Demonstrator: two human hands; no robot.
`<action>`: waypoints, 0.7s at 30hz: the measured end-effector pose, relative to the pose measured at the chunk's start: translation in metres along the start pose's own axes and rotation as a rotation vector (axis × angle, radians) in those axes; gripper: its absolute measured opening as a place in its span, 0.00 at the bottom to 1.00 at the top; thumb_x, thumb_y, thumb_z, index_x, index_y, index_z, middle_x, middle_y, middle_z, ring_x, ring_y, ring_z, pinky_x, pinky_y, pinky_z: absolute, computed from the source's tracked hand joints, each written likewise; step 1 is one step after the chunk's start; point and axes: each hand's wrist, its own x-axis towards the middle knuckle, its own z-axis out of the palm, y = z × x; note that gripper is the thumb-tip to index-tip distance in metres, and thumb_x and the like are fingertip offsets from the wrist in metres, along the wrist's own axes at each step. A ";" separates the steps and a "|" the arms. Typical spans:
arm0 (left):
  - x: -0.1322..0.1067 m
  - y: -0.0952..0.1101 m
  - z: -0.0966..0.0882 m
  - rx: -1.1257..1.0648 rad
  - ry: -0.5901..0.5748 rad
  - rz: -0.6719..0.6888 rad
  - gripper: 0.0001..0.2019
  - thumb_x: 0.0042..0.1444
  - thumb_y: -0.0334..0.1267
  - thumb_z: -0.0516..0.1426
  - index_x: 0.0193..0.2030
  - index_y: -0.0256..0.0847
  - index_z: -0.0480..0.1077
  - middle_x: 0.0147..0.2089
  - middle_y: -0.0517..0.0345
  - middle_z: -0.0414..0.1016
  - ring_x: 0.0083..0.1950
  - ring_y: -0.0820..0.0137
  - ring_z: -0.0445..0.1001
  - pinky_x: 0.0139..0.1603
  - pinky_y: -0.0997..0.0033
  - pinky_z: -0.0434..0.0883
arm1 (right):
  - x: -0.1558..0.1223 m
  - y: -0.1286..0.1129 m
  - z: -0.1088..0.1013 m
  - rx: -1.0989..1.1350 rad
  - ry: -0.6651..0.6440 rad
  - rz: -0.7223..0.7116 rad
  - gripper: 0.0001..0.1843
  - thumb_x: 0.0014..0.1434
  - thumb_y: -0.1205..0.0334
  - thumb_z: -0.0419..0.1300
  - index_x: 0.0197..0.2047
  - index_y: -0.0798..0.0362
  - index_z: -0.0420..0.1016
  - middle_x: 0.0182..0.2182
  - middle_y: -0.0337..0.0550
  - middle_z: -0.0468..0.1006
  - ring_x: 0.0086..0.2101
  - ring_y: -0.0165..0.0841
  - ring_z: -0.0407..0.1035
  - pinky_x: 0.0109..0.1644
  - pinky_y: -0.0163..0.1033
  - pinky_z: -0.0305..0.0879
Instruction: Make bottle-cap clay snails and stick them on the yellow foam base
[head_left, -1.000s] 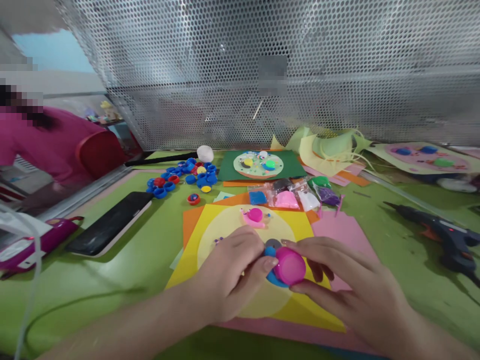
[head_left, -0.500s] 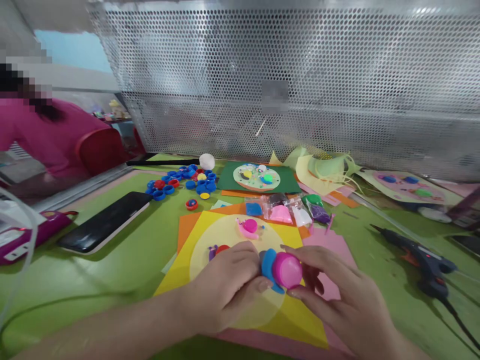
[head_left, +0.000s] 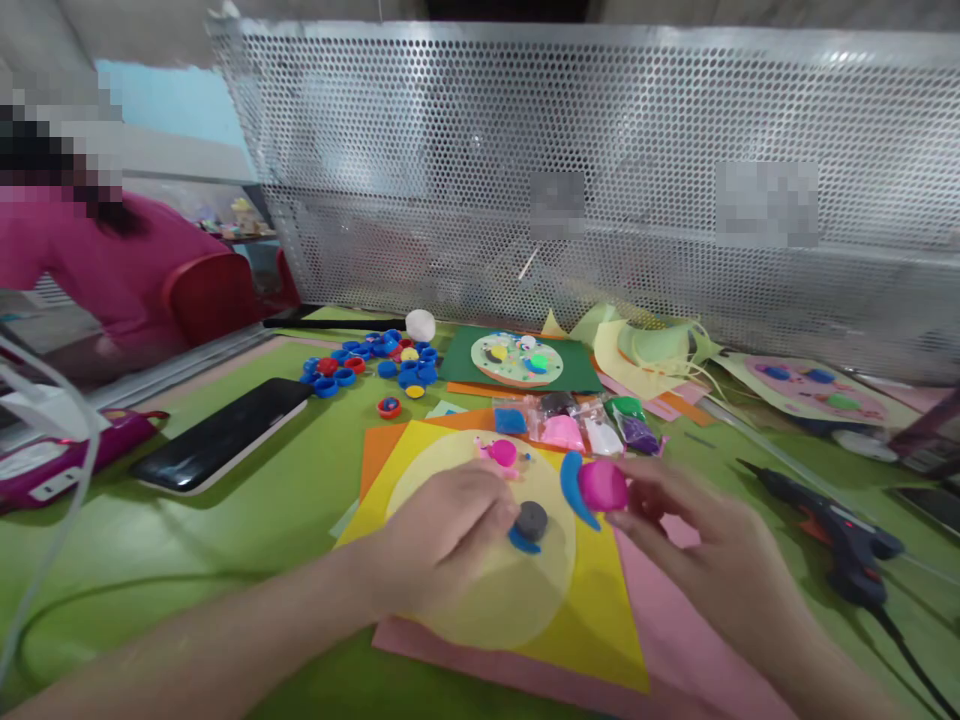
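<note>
Between the thumb and fingers of my right hand (head_left: 667, 510) is a bright pink bottle cap (head_left: 604, 486). A curved blue clay strip (head_left: 577, 490) sits against the cap's left side. My left hand (head_left: 450, 525) is closed over a pale yellow paper circle (head_left: 517, 600), its fingertips gripping a dark grey round cap (head_left: 532, 520). Along that cap's lower edge shows another blue clay piece (head_left: 525, 543). A pink snail figure (head_left: 501, 455) lies on the upper part of the circle, which rests on a yellow sheet (head_left: 600, 620).
Bagged coloured clay (head_left: 562, 432) lies behind the yellow sheet, with bottle caps (head_left: 345, 377) at back left. A black phone (head_left: 225, 435) is at left, a glue gun (head_left: 840, 530) at right. A perforated metal panel (head_left: 450, 130) stands behind. Another person (head_left: 112, 260) sits far left.
My hands have moved apart. The pink cap with its blue strip went right and up in my right hand, leaving the grey cap and second blue piece exposed at my left fingertips.
</note>
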 end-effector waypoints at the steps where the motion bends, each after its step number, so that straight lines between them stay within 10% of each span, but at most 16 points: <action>1: 0.002 -0.002 -0.001 0.038 0.018 -0.075 0.16 0.62 0.36 0.39 0.23 0.42 0.52 0.21 0.61 0.58 0.26 0.70 0.60 0.28 0.70 0.63 | 0.002 0.007 -0.002 -0.019 -0.054 0.070 0.10 0.57 0.56 0.57 0.41 0.52 0.72 0.27 0.39 0.74 0.21 0.27 0.66 0.22 0.29 0.66; 8: 0.009 -0.016 0.002 0.259 -0.027 -0.278 0.08 0.61 0.35 0.47 0.34 0.39 0.65 0.39 0.53 0.72 0.44 0.65 0.69 0.45 0.63 0.66 | 0.012 0.033 -0.004 -0.002 -0.488 0.431 0.15 0.56 0.51 0.55 0.41 0.49 0.75 0.29 0.40 0.74 0.26 0.31 0.63 0.30 0.35 0.60; 21: 0.033 -0.036 0.017 0.494 -0.251 -0.260 0.21 0.59 0.35 0.49 0.60 0.40 0.56 0.54 0.47 0.70 0.56 0.58 0.64 0.54 0.53 0.59 | 0.015 0.054 -0.001 0.382 -0.773 0.715 0.21 0.57 0.46 0.49 0.25 0.55 0.65 0.18 0.38 0.69 0.17 0.23 0.61 0.20 0.28 0.57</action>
